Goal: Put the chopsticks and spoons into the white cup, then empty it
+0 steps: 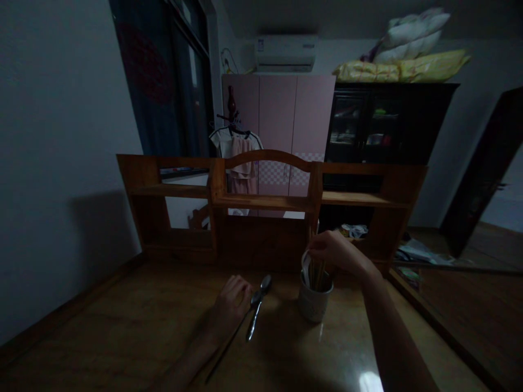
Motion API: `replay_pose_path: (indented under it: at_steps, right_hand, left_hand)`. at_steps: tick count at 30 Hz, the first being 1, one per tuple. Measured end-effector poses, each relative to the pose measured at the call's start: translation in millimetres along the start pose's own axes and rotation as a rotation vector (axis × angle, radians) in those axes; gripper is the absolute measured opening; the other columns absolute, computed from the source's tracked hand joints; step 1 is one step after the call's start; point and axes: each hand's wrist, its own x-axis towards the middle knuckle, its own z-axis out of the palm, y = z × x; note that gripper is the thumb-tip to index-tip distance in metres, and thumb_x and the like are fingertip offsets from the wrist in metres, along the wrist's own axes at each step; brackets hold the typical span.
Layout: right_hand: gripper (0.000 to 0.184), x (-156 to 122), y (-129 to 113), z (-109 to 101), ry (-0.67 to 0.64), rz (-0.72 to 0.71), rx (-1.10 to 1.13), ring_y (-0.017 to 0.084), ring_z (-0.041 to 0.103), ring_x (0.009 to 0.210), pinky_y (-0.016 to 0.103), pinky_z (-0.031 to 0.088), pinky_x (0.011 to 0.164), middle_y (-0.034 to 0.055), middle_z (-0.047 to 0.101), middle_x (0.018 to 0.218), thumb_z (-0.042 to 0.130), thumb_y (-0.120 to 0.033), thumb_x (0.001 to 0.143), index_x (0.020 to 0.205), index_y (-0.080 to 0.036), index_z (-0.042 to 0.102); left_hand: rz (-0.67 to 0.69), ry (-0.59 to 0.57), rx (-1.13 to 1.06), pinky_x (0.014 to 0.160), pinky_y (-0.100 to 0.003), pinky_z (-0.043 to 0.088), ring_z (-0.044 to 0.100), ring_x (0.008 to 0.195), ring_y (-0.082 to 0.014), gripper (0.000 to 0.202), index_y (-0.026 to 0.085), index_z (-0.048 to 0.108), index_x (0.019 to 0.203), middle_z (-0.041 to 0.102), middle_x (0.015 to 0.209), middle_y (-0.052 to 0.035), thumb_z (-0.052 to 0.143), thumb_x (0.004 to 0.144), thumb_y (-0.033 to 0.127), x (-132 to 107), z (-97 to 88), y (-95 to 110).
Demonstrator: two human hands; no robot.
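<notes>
My left hand rests on the wooden desk with its fingers curled, beside two metal spoons that lie on the desk. A dark thin stick runs out from under that hand toward me. Whether the hand grips anything is unclear in the dim light. My right hand is over a pale cup that holds several chopsticks. Its fingers are pinched on the tops of the utensils in the cup.
A wooden shelf unit stands along the back of the desk. Behind it are a pink wardrobe, a dark glass cabinet with bedding on top, hanging clothes and a window at left. A wall is close on the left.
</notes>
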Motion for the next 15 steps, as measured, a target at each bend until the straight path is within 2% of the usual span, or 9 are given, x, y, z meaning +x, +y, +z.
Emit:
replay_pose_path:
  at_steps: [4, 7, 15]
  right_hand:
    - [0.014, 2.0, 0.1, 8.7, -0.091, 0.053, 0.054, 0.015, 0.064, 0.057, 0.018, 0.039, 0.045, 0.0023, 0.068, 0.066, 0.061, -0.021, 0.078, 0.082, -0.016, 0.072]
    - [0.014, 2.0, -0.4, 12.0, -0.121, 0.056, 0.077, 0.015, 0.063, 0.054, 0.017, 0.038, 0.042, 0.0031, 0.067, 0.062, 0.060, -0.020, 0.078, 0.081, -0.014, 0.072]
    - [0.014, -1.3, 0.6, 7.2, -0.177, 0.036, 0.167, 0.015, 0.064, 0.058, 0.016, 0.040, 0.043, 0.0024, 0.070, 0.067, 0.060, -0.022, 0.078, 0.080, -0.015, 0.072]
  left_hand:
    - [-0.032, 0.000, -0.021, 0.088, -0.038, 0.043, 0.054, 0.082, -0.0191, 0.022, 0.020, 0.054, 0.079, 0.057, 0.081, -0.0024, 0.041, 0.097, 0.024, -1.1, 1.5, -1.8]
    - [-0.019, 0.006, -0.029, 0.090, -0.039, 0.042, 0.055, 0.086, -0.0195, 0.019, 0.021, 0.056, 0.082, 0.059, 0.084, -0.0023, 0.043, 0.096, 0.024, -2.9, 3.9, -5.0]
    - [0.000, 0.001, -0.011, 0.087, -0.039, 0.044, 0.054, 0.082, -0.0196, 0.021, 0.021, 0.056, 0.080, 0.059, 0.082, -0.0027, 0.042, 0.096, 0.023, -1.2, 2.6, -4.2]
